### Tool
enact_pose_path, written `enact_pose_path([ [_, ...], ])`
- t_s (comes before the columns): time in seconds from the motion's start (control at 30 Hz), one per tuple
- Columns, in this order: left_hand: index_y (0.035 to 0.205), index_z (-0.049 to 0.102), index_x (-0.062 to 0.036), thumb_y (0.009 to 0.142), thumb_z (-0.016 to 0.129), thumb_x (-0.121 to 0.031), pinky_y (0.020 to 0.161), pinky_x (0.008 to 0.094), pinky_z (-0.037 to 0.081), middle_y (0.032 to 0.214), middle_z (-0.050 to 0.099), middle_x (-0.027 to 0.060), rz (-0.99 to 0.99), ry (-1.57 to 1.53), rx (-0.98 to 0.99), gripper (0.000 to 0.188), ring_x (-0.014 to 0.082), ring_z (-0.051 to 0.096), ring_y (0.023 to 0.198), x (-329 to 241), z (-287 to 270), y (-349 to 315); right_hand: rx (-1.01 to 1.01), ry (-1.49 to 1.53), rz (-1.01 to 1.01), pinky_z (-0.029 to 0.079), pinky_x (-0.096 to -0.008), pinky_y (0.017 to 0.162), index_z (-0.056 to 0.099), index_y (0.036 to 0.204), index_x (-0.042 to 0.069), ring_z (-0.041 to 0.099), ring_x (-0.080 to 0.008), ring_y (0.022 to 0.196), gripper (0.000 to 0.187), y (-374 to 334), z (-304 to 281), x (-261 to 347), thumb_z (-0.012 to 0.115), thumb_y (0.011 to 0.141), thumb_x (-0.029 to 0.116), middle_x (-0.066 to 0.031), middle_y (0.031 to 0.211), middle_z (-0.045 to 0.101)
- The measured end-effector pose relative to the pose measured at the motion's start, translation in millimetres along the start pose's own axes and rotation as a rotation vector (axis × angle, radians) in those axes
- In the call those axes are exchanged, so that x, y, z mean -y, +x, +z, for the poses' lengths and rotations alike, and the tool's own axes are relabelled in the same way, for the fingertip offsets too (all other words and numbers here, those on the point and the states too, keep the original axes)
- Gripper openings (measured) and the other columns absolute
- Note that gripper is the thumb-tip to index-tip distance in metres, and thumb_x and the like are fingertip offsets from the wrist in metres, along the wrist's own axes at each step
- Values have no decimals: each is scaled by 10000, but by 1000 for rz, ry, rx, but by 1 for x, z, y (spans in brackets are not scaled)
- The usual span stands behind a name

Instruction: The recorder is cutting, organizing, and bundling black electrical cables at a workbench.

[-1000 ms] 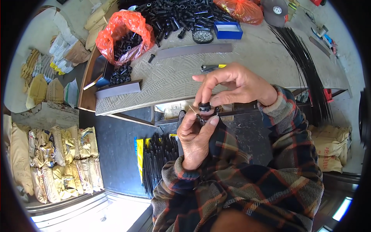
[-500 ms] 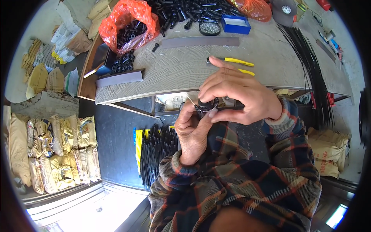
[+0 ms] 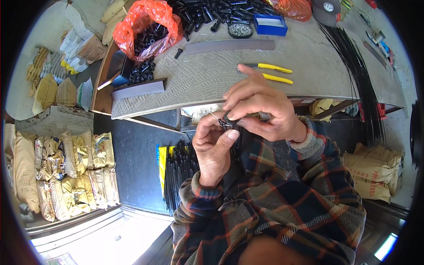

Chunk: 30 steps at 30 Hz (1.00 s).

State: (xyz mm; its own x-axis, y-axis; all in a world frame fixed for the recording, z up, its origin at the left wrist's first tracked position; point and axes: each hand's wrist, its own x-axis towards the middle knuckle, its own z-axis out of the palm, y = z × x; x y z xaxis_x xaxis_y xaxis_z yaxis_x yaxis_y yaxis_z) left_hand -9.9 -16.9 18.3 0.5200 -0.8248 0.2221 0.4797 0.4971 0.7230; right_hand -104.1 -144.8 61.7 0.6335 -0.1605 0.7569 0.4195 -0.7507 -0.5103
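Just off the table's near edge, my left hand (image 3: 213,148) pinches a small black ring-like plastic part (image 3: 226,122) between thumb and forefinger. A thin pale wire or line (image 3: 213,115) sticks out beside that forefinger. From the other side, my right hand (image 3: 270,110) closes its thumb and forefinger on the same part, its other fingers raised and bent. My fingers cover much of the part, so its full shape is hidden. Beyond my right hand lie yellow-handled pliers (image 3: 276,67) on the table.
On the grey table (image 3: 198,79) are a red plastic bag (image 3: 172,28) of black parts, a heap of black tubular parts (image 3: 216,13), a blue box (image 3: 270,27), a dish of small clear pieces (image 3: 240,30) and long black rods (image 3: 353,66). More rods (image 3: 181,172) stand below, left of my arm.
Both hands have shifted slightly left with the black part. My right fingers have changed their hold, and the part appears turned a little.
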Motion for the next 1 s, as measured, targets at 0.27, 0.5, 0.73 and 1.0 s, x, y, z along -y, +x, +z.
enact_pose_path([
  [0.27, 1036, 557, 5, 718, 652, 66, 790, 229, 425, 940, 568, 27, 5, 31, -29, 337, 81, 515, 835, -3, 0, -3, -55, 47, -5, 191, -486, 1037, 643, 863, 88, 558, -199, 875, 232, -6, 6, -1, 681, 658, -14, -34, 875, 578],
  [0.5, 981, 550, -27, 743, 675, -89, 723, 248, 402, 867, 548, 30, 121, 119, -39, 276, 111, 497, 750, -4, -2, -5, -410, 769, 582, 361, -285, 883, 620, 850, 27, 523, -98, 848, 197, -23, 38, 7, 721, 682, 51, -7, 850, 558],
  [0.73, 908, 569, 3, 713, 705, -108, 740, 242, 387, 828, 526, 38, 193, 141, -3, 262, 115, 485, 771, -15, -24, -24, 125, 713, 517, 388, -256, 676, 561, 742, 13, 519, -127, 735, 135, -31, 49, 6, 675, 670, 20, -47, 763, 563],
  [1.0, 930, 522, -8, 790, 659, -192, 732, 240, 405, 836, 487, 31, 234, 284, -156, 269, 108, 482, 736, -28, -31, -39, 78, 555, 365, 394, -260, 553, 546, 810, 19, 514, -136, 604, 237, -26, 75, 13, 712, 722, 164, -49, 710, 556],
])
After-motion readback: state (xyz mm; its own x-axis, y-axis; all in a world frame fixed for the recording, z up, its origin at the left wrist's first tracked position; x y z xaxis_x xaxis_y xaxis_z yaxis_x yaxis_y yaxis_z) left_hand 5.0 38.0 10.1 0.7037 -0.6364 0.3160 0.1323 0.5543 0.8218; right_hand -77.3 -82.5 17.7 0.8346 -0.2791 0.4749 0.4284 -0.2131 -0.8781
